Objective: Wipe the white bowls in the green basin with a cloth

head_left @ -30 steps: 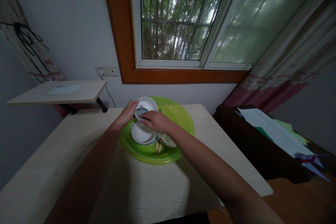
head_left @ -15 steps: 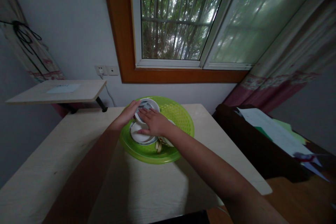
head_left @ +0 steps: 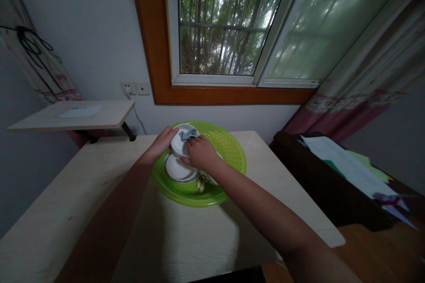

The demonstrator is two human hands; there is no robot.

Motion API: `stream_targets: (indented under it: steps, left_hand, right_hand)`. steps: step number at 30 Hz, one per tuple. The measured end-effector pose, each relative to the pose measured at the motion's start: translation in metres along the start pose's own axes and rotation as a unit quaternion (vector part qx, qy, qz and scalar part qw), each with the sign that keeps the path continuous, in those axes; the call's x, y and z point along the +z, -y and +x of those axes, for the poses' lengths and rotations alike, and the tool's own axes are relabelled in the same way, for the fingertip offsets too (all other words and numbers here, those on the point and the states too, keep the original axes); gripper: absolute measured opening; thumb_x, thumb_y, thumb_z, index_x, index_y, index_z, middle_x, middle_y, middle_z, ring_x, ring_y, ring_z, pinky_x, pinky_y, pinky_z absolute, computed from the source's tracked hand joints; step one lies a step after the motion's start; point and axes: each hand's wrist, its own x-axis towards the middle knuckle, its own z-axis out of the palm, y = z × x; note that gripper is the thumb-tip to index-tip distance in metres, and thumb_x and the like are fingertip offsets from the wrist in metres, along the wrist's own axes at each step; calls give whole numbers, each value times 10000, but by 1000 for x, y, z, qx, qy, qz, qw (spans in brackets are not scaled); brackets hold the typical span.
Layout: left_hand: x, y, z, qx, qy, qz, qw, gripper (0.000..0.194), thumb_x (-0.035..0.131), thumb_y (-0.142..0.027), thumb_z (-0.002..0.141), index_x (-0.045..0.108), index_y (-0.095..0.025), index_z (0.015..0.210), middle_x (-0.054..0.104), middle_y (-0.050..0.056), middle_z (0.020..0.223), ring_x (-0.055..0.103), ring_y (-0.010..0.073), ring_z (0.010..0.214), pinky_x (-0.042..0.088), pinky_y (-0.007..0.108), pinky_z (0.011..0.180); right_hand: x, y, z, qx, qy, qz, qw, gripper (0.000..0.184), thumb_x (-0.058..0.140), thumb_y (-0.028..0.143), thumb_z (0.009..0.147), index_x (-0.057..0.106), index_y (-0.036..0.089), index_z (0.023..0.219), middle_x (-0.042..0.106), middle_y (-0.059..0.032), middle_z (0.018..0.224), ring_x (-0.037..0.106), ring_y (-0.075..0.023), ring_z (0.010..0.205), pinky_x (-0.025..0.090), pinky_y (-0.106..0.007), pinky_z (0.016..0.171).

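A white bowl (head_left: 179,143) is tilted at the back left of a round green plastic basket (head_left: 186,199). My left hand (head_left: 163,141) is closed on the bowl's left rim. My right hand (head_left: 202,152) has its fingers curled inside the bowl, on a small grey-blue cloth (head_left: 188,134) that is bunched against the inner wall. Just in front, another white bowl (head_left: 177,169) rests in the basket and seems to sit on a further dish. Beneath my right wrist, a light-coloured dish (head_left: 212,179) and pale yellowish strips (head_left: 201,184) are partly hidden.
The basket stands on a pale wooden table (head_left: 192,234) against the wall, under a window (head_left: 222,22). A small raised shelf (head_left: 109,112) is at the left. To the right, papers (head_left: 345,163) lie on a dark brown piece of furniture (head_left: 305,177).
My right hand has gone from fingers spread flat in the bowl to curled. The grey-blue cloth, spread before, is now bunched up. My left hand stays on the rim.
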Motion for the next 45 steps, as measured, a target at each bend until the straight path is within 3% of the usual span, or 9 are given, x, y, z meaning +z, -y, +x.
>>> stream_targets:
  steps: [5,10,14,18,23,27,34,39,45]
  left_hand:
    - [-1,-1,0,21,-7,-15,1000,371,564,-566,913,605,-198,933,610,23,857,567,173,744,427,284,613]
    - [-1,-2,2,65,-17,-11,998,328,559,-511,923,614,-191,878,636,42,923,592,200,889,473,328,843]
    - [-2,-1,4,53,-25,-22,998,324,544,-511,921,609,-195,892,633,39,925,591,202,900,470,333,879]
    - [-1,-4,5,41,-14,-15,999,302,536,-487,907,613,-195,903,636,40,924,589,206,914,473,325,884]
    - [0,-4,8,59,8,2,998,266,531,-426,904,644,-185,910,672,57,964,603,215,963,462,346,958]
    - [1,3,13,69,28,-13,997,274,548,-432,909,666,-187,947,697,63,997,621,215,985,476,345,965]
    - [4,8,12,27,34,-15,999,341,585,-526,896,672,-207,976,691,47,909,618,208,827,494,319,762]
    - [1,2,7,44,-1,16,999,323,588,-519,893,635,-203,939,658,29,879,593,197,820,455,302,730]
    - [-2,-2,4,49,-30,38,998,290,561,-492,912,624,-210,933,645,23,892,590,199,863,443,297,764]
  right_hand:
    - [-5,-5,1,-31,1,37,999,440,616,531,938,764,122,1006,771,-168,994,703,-305,962,461,-440,960]
    - [-3,-12,0,-92,13,125,988,335,616,386,942,753,153,1141,775,-117,1090,716,-254,978,484,-362,921]
    - [1,-11,-1,-126,2,190,974,468,592,377,969,639,141,1371,718,-128,1303,698,-248,1114,492,-344,979]
    - [6,-7,-2,-143,-8,183,973,597,566,466,988,540,122,1475,647,-154,1416,660,-277,1217,479,-383,1056]
    - [14,-2,-1,-148,-20,116,982,811,576,592,960,435,41,1539,486,-232,1555,497,-325,1425,340,-442,1213]
    - [19,0,0,-115,-23,78,990,888,556,666,942,400,47,1560,430,-229,1595,412,-352,1485,226,-520,1265]
    - [16,4,-1,-31,-34,15,999,909,669,650,863,495,3,1476,585,-270,1440,496,-397,1380,165,-543,1275]
    - [8,8,1,4,-23,-17,1000,867,740,560,824,525,-26,1426,543,-311,1459,483,-416,1371,234,-547,1237]
    - [-1,7,3,-11,-8,-16,1000,473,654,481,909,731,52,1091,741,-232,1090,670,-348,1017,416,-493,1036]
